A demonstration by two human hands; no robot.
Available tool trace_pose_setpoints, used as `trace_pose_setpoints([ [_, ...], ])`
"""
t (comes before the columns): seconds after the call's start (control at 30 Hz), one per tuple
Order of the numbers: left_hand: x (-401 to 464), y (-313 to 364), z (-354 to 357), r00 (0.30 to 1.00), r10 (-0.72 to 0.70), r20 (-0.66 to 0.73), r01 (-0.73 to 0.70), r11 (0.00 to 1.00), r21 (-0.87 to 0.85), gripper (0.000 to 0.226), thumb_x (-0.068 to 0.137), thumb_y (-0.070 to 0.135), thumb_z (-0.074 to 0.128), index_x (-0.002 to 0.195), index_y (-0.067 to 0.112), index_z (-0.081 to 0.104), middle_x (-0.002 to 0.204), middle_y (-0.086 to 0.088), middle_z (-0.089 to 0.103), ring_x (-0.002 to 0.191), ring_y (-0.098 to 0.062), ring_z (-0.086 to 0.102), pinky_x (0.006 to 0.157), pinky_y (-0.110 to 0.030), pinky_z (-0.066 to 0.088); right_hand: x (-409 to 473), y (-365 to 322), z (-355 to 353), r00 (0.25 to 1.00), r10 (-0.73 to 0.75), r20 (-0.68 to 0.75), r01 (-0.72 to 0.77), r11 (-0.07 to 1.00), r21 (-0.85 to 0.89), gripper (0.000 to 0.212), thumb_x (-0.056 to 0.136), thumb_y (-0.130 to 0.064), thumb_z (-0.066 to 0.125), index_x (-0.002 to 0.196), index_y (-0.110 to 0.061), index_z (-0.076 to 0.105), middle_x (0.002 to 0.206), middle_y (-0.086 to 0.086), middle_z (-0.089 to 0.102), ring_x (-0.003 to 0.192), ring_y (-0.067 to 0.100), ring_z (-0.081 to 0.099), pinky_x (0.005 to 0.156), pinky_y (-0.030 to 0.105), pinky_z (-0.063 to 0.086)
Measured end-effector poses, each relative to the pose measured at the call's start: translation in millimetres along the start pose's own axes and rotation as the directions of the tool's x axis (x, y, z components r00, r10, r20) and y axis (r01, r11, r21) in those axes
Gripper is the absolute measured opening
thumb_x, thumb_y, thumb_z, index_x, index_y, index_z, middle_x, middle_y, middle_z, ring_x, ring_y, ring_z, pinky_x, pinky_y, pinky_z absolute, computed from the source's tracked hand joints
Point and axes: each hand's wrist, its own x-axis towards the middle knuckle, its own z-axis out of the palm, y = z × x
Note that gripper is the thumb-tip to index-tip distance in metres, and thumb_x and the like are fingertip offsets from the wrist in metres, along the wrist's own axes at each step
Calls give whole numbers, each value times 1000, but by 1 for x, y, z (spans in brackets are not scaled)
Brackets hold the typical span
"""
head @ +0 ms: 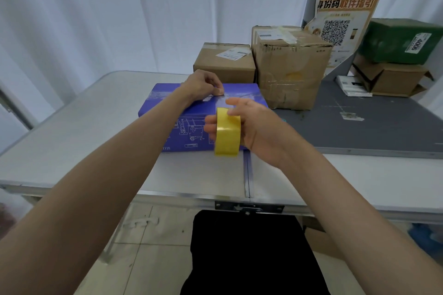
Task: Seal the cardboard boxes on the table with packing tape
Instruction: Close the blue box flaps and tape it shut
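Cardboard boxes stand on a white folding table point(79, 132), and the one being worked on is a blue box point(189, 112) with white line drawings on its near side, lying flat near the middle of the tabletop. Clear tape point(230, 97) runs across its top face, glinting where light catches it. The left hand point(203, 85) rests on the top of the blue box, its fingers curled and the thumb and fingertips pinching or pressing the tape end down against the lid. The right hand point(249, 124) hovers just in front of the box's near right corner and grasps a yellow tape roll point(227, 135), fingers through and around the ring, the roll held upright on its edge. A stretch of tape seems to run from the roll toward the box top, though blur makes that hard to confirm. Behind the blue box stand 2 brown boxes: a smaller brown box point(224, 62) with a white label on top, and just to its right a taller brown box point(290, 67), dented and already taped. Farther right, on a grey mat point(359, 127), a green box point(400, 40) sits stacked on an open brown carton point(393, 79). A poster with a QR code point(340, 19) hangs behind them.
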Motion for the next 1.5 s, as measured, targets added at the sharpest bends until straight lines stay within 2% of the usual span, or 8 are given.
trace_pose_setpoints([
  [0.33, -19, -3, -24, 893, 393, 217, -441, 858, 262, 20, 90, 8, 68, 99, 25, 74, 114, 0, 70, 100, -10, 61, 83, -10, 42, 15, -38, -1, 995, 72, 72, -72, 997, 4, 32, 102, -11, 45, 126, 8, 54, 115, 28, 70, 95, 33, 74, 81, 41, 63],
  [0.5, -26, -8, -19, 895, 336, 294, -438, 789, 432, 22, 105, 21, 46, 97, 9, 64, 107, -8, 68, 100, -23, 57, 90, -36, 42, 21, -50, -3, 999, 40, 4, -40, 987, 158, 33, 99, -9, 52, 130, -2, 43, 108, 37, 68, 95, 44, 73, 77, 49, 63],
  [0.67, -26, -16, -17, 916, 165, 366, -349, 780, 519, 44, 108, 43, 30, 138, 23, 54, 156, -2, 41, 147, -22, 25, 119, -37, 18, 20, -47, -10, 999, 49, -5, -48, 996, 79, 29, 99, -12, 52, 125, -1, 49, 111, 30, 71, 92, 37, 74, 84, 45, 62],
  [0.77, -27, -18, -27, 896, 30, 443, -285, 804, 521, 75, 82, 83, 24, 151, 54, 21, 168, 14, 0, 154, -16, -3, 124, -46, 1, 15, -35, -11, 998, 61, 5, -61, 996, -59, 24, 100, -13, 50, 119, -1, 59, 106, 20, 75, 85, 27, 75, 75, 38, 62],
  [0.93, -18, -19, -41, 870, -37, 492, -300, 752, 587, 91, 52, 98, 44, 134, 80, 11, 168, 11, -6, 154, -29, 1, 121, -56, 9, 10, -9, -12, 998, 64, -26, -67, 985, -159, 40, 101, -12, 46, 140, -15, 36, 100, 18, 76, 78, 30, 74, 72, 42, 61],
  [1.03, -12, -17, -40, 870, -73, 488, -276, 747, 605, 106, 39, 99, 61, 132, 80, 13, 168, 6, -11, 154, -33, -6, 121, -59, 9, 5, 2, -20, 998, 42, -51, -52, 979, -195, 48, 99, -11, 50, 139, -27, 28, 99, 19, 76, 86, 35, 75, 89, 50, 58],
  [1.3, 1, 3, -40, 821, -123, 558, -239, 813, 531, 103, 42, 82, 77, 130, 57, 28, 127, 5, 48, 98, -15, 62, 81, -29, 48, 7, 30, -28, 984, 9, -180, -70, 940, -335, 35, 97, -24, 63, 126, -12, 49, 98, 8, 79, 102, 26, 74, 102, 45, 53],
  [1.5, 0, 12, -39, 827, -104, 553, -270, 789, 552, 101, 54, 74, 82, 137, 45, 33, 138, -1, 44, 109, -25, 61, 98, -44, 53, 1, 18, -33, 998, -19, -51, -2, 923, -386, 34, 94, -23, 68, 124, -12, 56, 102, 9, 78, 99, 21, 75, 96, 38, 57],
])
